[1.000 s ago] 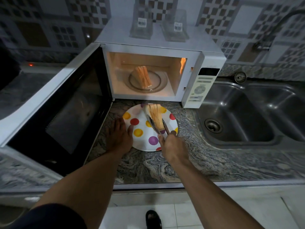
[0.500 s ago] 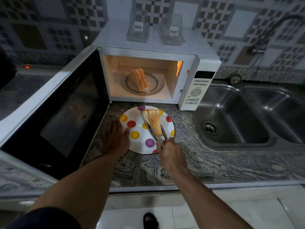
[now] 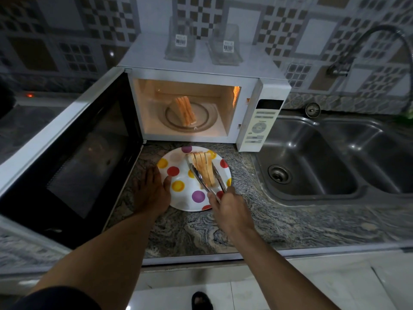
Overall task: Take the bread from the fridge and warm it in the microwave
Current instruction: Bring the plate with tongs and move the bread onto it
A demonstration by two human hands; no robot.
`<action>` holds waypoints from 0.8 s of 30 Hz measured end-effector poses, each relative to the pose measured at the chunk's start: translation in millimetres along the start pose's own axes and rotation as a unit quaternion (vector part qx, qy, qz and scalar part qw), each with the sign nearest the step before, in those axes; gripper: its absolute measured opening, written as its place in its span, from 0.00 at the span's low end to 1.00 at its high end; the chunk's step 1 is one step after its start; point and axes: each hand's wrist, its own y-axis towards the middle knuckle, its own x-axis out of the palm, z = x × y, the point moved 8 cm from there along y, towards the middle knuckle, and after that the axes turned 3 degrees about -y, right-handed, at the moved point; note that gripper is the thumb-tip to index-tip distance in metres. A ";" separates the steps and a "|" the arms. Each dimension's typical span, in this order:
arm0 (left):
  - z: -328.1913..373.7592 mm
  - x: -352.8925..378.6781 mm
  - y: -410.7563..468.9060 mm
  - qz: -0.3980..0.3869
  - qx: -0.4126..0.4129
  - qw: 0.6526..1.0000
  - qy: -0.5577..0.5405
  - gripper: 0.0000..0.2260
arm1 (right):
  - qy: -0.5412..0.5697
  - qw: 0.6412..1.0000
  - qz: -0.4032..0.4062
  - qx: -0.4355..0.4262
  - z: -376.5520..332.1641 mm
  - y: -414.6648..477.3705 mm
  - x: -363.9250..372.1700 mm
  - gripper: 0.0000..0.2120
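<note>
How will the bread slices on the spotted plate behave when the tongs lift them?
The bread slices look soft and light, so probably squashable. Several separate slices stand on edge, so some may slip or fan apart unless the tongs squeeze evenly.

Marbled stone counter (image 3: 279,222). Directly on it: spotted plate (image 3: 182,199), just right of the left hand (image 3: 152,193) and under the right hand's (image 3: 230,211) fingers; microwave (image 3: 201,70), beyond both hands; the left hand, flat, touching the plate's rim. Sink (image 3: 312,157) set in, right of the right hand.

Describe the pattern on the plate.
The plate is white with large red, yellow and purple dots; the head view, the only one, shows it.
</note>
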 end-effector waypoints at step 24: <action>-1.0 2.5 10.3 0.066 -0.001 0.998 -0.020 0.38 | 0.047 0.999 0.026 -0.007 -73.1 131.5 -53.7 0.24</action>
